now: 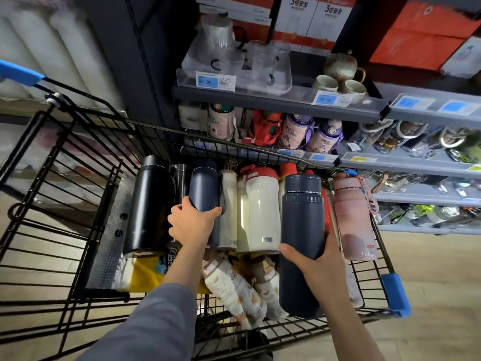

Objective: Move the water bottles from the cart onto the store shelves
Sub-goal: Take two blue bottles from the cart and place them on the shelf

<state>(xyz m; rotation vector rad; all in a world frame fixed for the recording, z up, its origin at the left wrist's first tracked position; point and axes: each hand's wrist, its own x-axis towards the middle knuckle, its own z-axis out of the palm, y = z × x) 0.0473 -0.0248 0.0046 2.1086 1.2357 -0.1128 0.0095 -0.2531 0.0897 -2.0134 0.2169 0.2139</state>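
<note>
Now the right hand (322, 259) grips a matte grey-blue flask (302, 217), centre-right. Left hand (191, 225) clasps a navy bottle (204, 186) in the cart (78, 194).

Store aisle. Pale wood-look floor (429, 269) at lower right. Dark upright panel (145, 56) rises at centre-left. White ribbed surface (39, 48) at upper left, blurred, possibly a roll-up shutter. Grey shelving (281, 100) stands at right, tier edges carrying blue price tags (207, 82). Even overhead light; lower tiers sit in shadow.
</note>
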